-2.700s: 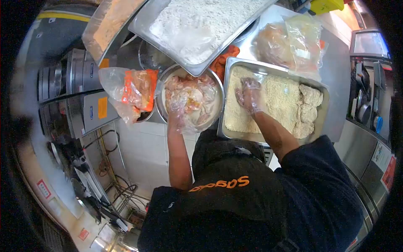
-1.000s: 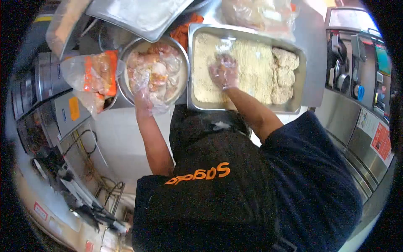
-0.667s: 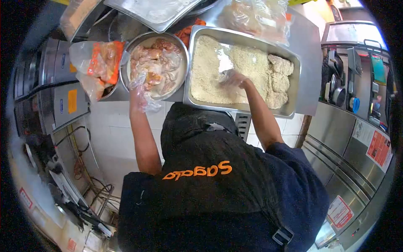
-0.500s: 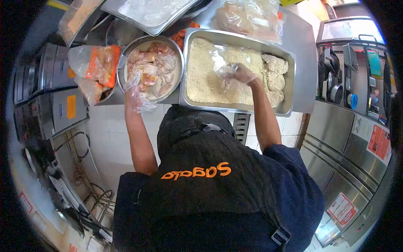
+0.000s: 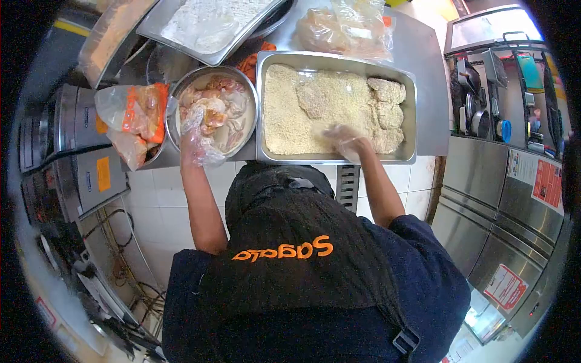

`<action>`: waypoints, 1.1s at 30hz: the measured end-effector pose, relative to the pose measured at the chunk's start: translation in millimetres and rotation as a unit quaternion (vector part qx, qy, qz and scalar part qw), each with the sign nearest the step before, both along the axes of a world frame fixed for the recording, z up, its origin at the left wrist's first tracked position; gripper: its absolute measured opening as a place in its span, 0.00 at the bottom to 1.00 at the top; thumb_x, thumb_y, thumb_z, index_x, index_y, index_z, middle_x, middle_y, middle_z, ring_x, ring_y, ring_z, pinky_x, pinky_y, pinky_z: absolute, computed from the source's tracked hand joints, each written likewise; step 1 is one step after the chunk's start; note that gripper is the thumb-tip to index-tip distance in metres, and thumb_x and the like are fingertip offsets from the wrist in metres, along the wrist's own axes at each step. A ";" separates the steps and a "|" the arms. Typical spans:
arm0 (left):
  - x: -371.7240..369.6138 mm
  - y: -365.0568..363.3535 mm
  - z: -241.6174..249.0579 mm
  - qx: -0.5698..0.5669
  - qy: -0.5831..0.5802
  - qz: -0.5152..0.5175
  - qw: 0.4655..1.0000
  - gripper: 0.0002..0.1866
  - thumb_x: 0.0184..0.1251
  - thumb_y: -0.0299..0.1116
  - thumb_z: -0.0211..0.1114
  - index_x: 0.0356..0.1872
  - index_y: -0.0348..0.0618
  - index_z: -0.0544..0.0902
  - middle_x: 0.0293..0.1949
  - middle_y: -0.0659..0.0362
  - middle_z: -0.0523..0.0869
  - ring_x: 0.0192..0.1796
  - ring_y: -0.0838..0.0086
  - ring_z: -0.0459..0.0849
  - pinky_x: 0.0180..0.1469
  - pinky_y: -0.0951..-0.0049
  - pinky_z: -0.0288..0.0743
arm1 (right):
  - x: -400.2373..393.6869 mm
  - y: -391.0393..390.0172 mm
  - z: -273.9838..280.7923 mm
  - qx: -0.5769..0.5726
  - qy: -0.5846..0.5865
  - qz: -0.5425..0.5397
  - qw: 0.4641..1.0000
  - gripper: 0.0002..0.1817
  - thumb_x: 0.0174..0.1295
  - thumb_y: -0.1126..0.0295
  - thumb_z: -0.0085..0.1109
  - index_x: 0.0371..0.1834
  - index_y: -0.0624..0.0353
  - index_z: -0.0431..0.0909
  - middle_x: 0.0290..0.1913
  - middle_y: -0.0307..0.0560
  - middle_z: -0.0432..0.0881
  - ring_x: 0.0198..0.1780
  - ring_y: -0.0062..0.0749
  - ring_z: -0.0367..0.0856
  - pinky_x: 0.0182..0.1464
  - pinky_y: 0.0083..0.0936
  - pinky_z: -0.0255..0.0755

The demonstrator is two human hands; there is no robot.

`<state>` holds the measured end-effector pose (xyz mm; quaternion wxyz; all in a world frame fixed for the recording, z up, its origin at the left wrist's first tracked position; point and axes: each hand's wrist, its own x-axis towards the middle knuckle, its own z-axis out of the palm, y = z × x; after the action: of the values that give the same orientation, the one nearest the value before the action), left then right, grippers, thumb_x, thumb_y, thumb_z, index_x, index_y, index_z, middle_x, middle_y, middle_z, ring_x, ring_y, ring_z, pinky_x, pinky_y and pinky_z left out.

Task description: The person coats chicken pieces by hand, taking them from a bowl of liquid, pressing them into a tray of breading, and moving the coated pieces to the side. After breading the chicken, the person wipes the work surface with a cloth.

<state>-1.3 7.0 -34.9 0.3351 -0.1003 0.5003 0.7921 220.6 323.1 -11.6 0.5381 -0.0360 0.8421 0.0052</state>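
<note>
My left hand (image 5: 195, 136), in a clear plastic glove, is in the round metal bowl (image 5: 254, 124) of raw chicken pieces (image 5: 215, 115) in pale liquid; its fingers are closed around a piece. My right hand (image 5: 346, 140), also gloved, is low over the crumbs (image 5: 284, 115) in the large metal tray (image 5: 414, 109). Motion blurs its fingers, so their hold cannot be made out. Above and left of it, a flat piece (image 5: 312, 100) lies partly coated in crumbs. Several coated pieces (image 5: 387, 112) line the tray's right side.
A bag of raw chicken (image 5: 142, 109) lies left of the bowl. A tray of white flour (image 5: 203, 27) stands behind it, with a long container (image 5: 112, 39) at the far left. Plastic bags (image 5: 345, 30) lie behind the crumb tray. Pans hang at the right.
My right hand has moved down toward the near edge of the tray, and the flat piece now shows in the crumbs. My left hand stays in the bowl. The view has shifted slightly.
</note>
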 end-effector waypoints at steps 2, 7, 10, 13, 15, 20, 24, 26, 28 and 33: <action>1.3 -1.3 3.6 -0.001 -0.001 -0.009 1.000 0.24 0.62 0.42 0.59 0.55 0.39 0.69 0.46 0.52 0.77 0.46 0.65 0.79 0.47 0.61 0.77 | 6.3 -18.9 -22.6 -0.196 0.133 -0.347 0.907 0.27 0.61 0.58 0.46 0.64 0.54 0.60 0.66 0.52 0.59 0.65 0.38 0.60 0.65 0.30 0.57; 6.5 8.5 24.7 -0.003 0.012 0.018 1.000 0.24 0.63 0.40 0.57 0.56 0.38 0.69 0.47 0.52 0.77 0.46 0.66 0.79 0.47 0.64 0.77 | -41.3 -49.5 -115.9 -0.443 0.159 -0.447 0.761 0.37 0.65 0.44 0.33 0.69 0.58 0.44 0.71 0.58 0.42 0.69 0.49 0.51 0.65 0.45 0.53; -0.2 4.3 23.1 0.003 0.015 0.025 1.000 0.24 0.63 0.40 0.57 0.56 0.37 0.69 0.47 0.52 0.77 0.46 0.66 0.79 0.47 0.64 0.77 | -67.5 -64.4 -112.1 -0.542 -0.041 -0.682 0.490 0.41 0.60 0.43 0.44 0.70 0.55 0.44 0.71 0.58 0.40 0.69 0.55 0.46 0.64 0.53 0.51; -4.5 0.0 24.4 0.006 0.019 0.036 0.999 0.24 0.63 0.40 0.57 0.56 0.37 0.68 0.47 0.52 0.77 0.46 0.66 0.79 0.47 0.64 0.77 | -79.1 -60.2 7.7 -0.367 0.009 -0.839 0.402 0.36 0.56 0.53 0.54 0.66 0.56 0.55 0.67 0.61 0.55 0.67 0.41 0.56 0.65 0.35 0.52; -6.6 -2.2 24.5 0.006 0.018 0.039 0.999 0.24 0.63 0.40 0.57 0.56 0.37 0.68 0.47 0.52 0.77 0.46 0.66 0.79 0.47 0.64 0.77 | -71.1 -19.0 -55.1 -0.384 0.164 -0.732 0.538 0.32 0.55 0.53 0.55 0.62 0.55 0.62 0.62 0.61 0.63 0.64 0.40 0.62 0.62 0.35 0.57; -11.6 -2.9 27.7 0.003 0.019 0.035 0.999 0.24 0.63 0.40 0.57 0.56 0.37 0.68 0.47 0.52 0.77 0.47 0.66 0.79 0.47 0.65 0.76 | -100.3 56.2 -109.7 -0.389 0.360 -0.480 0.699 0.19 0.54 0.56 0.57 0.47 0.53 0.77 0.39 0.54 0.81 0.45 0.41 0.79 0.46 0.36 0.71; -10.4 -4.1 27.9 -0.004 0.017 0.034 0.999 0.24 0.63 0.40 0.57 0.56 0.37 0.68 0.47 0.52 0.77 0.47 0.66 0.78 0.47 0.65 0.76 | -110.5 23.0 -115.3 -0.081 0.548 -0.216 0.804 0.15 0.57 0.66 0.52 0.44 0.62 0.75 0.38 0.53 0.80 0.40 0.40 0.78 0.43 0.29 0.73; -11.7 -6.5 27.1 -0.010 0.016 0.036 0.999 0.24 0.63 0.40 0.57 0.56 0.37 0.68 0.47 0.52 0.77 0.47 0.66 0.78 0.47 0.65 0.76 | -97.9 1.3 -121.3 -0.127 0.484 -0.263 0.825 0.16 0.57 0.64 0.52 0.45 0.62 0.75 0.40 0.55 0.78 0.43 0.44 0.76 0.48 0.34 0.69; -12.7 -6.6 25.4 -0.016 0.015 0.036 0.999 0.24 0.63 0.40 0.57 0.56 0.37 0.68 0.47 0.52 0.77 0.47 0.66 0.78 0.47 0.65 0.76 | -70.7 -22.5 -124.5 -0.087 0.528 -0.233 0.812 0.20 0.58 0.58 0.48 0.48 0.59 0.74 0.43 0.54 0.78 0.46 0.45 0.75 0.52 0.37 0.66; -15.9 2.8 23.4 -0.024 0.005 0.031 0.999 0.24 0.63 0.40 0.58 0.56 0.37 0.68 0.47 0.52 0.77 0.47 0.66 0.78 0.48 0.65 0.76 | -62.6 -32.1 -87.6 -0.063 0.464 -0.299 0.831 0.23 0.59 0.52 0.45 0.52 0.54 0.73 0.51 0.53 0.74 0.56 0.46 0.68 0.64 0.42 0.52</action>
<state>-17.2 9.7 -11.5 0.3052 -0.1202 0.5171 0.7906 158.1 291.0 -99.2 0.0558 0.1900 0.9610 -0.1931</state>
